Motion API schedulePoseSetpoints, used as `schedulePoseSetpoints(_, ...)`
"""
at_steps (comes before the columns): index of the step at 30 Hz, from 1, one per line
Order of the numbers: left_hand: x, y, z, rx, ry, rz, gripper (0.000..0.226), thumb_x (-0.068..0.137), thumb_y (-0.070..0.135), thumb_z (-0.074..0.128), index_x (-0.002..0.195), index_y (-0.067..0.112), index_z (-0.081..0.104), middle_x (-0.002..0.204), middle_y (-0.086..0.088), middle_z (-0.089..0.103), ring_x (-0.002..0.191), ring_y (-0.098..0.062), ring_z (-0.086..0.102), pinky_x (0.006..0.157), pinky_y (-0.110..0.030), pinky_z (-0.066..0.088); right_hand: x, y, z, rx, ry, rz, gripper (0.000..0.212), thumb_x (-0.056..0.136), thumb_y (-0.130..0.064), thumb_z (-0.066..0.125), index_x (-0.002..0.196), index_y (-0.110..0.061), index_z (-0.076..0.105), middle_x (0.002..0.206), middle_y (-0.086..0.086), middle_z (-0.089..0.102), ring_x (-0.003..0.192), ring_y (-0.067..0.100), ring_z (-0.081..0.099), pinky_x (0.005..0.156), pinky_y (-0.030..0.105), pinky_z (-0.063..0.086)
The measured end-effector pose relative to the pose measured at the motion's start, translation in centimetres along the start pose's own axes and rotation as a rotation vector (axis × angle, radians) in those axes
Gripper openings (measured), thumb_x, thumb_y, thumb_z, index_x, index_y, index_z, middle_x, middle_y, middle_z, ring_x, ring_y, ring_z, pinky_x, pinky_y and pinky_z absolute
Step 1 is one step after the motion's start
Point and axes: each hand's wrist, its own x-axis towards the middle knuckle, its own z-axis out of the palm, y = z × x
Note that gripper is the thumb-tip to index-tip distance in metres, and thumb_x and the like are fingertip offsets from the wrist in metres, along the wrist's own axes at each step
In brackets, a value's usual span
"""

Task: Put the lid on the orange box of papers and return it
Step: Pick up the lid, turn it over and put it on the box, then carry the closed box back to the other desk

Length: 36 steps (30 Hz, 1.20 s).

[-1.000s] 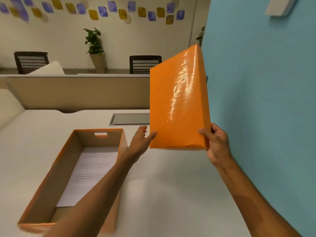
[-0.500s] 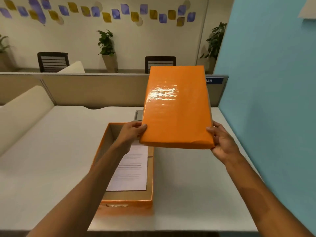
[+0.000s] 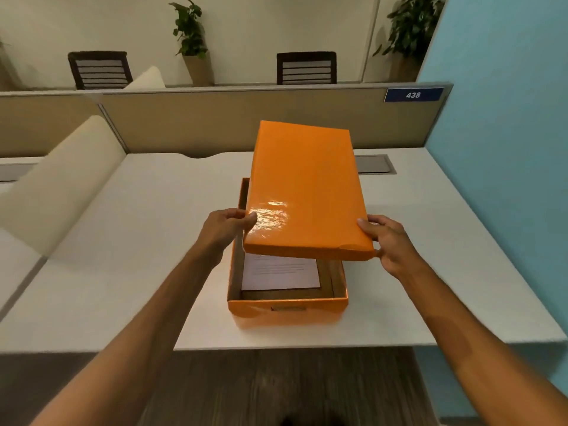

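The glossy orange lid (image 3: 304,192) hovers over the open orange box (image 3: 287,309), which stands on the white desk (image 3: 153,241) near its front edge. The lid is tilted, its near end raised above the box. My left hand (image 3: 226,229) grips the lid's near left corner and my right hand (image 3: 388,241) grips its near right corner. White printed paper (image 3: 281,273) lies on the brown floor of the box, partly hidden under the lid.
A beige partition (image 3: 246,121) with a blue "438" plate (image 3: 413,95) closes the desk's far side. A blue wall (image 3: 507,149) runs along the right. A cream divider (image 3: 58,186) slopes at the left. A grey cable hatch (image 3: 373,164) sits behind the box.
Both hands brought the lid from upright at the right down and left, over the box. My left hand, free a second ago, now grips the lid.
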Motion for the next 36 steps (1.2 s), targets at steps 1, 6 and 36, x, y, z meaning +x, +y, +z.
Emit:
schedulePoseSetpoints(1,-0.4,-0.9,-0.2,0.006,-0.005,-0.021,0.041,0.093,0.037,0.062,0.124,0.011,0.066,0.121,-0.005,0.069,0.11,-0.024,0.063,0.094,-0.041,0.049,-0.3,0.5,0.4,-0.034,-0.009,0.008,0.04,0.091,-0.032,0.066,0.127,-0.023,0.051,0.127,0.004,0.058,0.1,0.022,0.06,0.067,0.037,0.051)
schedulePoseSetpoints(6,-1.9,-4.6,-0.9,0.044,0.018,-0.078,0.044,0.094,0.036,0.061,0.129,0.01,0.063,0.13,-0.008,0.065,0.119,-0.03,0.059,0.102,-0.048,0.047,-1.5,2.6,1.5,-0.132,-0.056,0.05,0.04,0.092,-0.031,0.066,0.129,-0.022,0.053,0.126,0.003,0.059,0.111,0.03,0.058,0.084,0.053,0.052)
schedulePoseSetpoints(36,-5.2,-10.3,0.0,0.026,-0.016,-0.175,0.043,0.099,0.035,0.052,0.135,0.012,0.056,0.125,-0.01,0.066,0.107,-0.029,0.064,0.096,-0.048,0.052,-3.0,6.4,2.9,-0.387,-0.066,0.08,0.046,0.095,-0.029,0.063,0.138,-0.015,0.053,0.133,0.009,0.061,0.113,0.033,0.061,0.089,0.052,0.055)
